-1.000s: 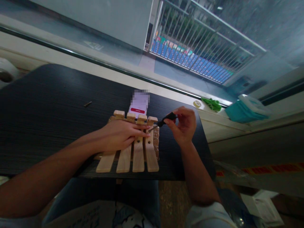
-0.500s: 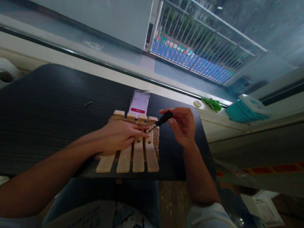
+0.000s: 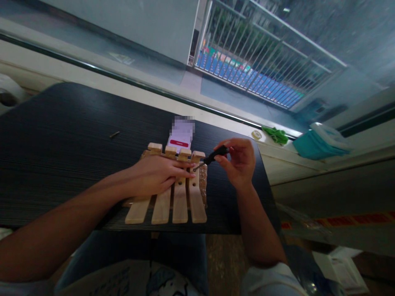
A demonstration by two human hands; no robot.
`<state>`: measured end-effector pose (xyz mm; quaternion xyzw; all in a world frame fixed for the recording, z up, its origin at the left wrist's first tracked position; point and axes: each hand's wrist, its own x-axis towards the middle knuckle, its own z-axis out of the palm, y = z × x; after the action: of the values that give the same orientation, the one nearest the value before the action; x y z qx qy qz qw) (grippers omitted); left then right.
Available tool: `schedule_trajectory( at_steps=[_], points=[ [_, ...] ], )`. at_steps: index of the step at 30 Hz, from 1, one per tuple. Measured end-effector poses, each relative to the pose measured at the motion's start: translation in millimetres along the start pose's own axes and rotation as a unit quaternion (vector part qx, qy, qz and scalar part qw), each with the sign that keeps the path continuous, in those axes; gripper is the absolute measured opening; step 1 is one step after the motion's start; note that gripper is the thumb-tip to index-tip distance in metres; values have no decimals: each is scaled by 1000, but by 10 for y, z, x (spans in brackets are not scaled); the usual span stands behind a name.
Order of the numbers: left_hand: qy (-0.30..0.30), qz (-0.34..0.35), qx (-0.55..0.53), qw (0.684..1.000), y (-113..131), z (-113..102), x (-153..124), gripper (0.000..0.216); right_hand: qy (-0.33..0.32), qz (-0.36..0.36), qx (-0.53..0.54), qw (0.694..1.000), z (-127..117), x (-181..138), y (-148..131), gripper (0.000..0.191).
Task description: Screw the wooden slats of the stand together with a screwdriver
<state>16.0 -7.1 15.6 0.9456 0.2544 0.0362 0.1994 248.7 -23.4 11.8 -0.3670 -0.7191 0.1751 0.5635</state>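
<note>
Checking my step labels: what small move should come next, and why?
Probably a small turn of the slim black-handled metal screwdriver: its tip sits at the upper round hole of the rightmost curved pale wooden slat, the right hand grips it, and the left hand lies across the slats.

no text legible, phone [image 3: 180, 135] on the dark table [image 3: 70, 156], print too small, shirt [image 3: 126, 278] at the table's near side, lettering blurred, red-and-yellow strip [image 3: 358, 219] right of the table, characters indistinct
</note>
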Motion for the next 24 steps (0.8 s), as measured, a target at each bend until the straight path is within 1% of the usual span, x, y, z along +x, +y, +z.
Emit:
schedule_trajectory(
  at_steps=[6,9,13,16,19,21,24],
  points=[
    [1,-1,19,1000,-24,31,8,49,19,-7,-27,999,9,-5,13,30],
    [4,3,19,1000,-36,43,8,50,26,-28,-27,999,17,-8,22,31],
    [21,12,12,1000,-54,63,6,49,33,-32,-32,998,30,-17,33,30],
    [19,16,1,1000,-56,65,4,49,38,-37,-52,997,31,-23,43,28],
    [17,16,4,1000,-55,61,1,49,26,-40,-53,997,15,-20,46,24],
    [17,11,8,1000,-54,60,-1,49,14,-40,-35,998,-4,-15,42,23],
    [12,6,6,1000,-50,55,-4,50,-19,-45,-10,999,-33,-15,27,21]
  ],
)
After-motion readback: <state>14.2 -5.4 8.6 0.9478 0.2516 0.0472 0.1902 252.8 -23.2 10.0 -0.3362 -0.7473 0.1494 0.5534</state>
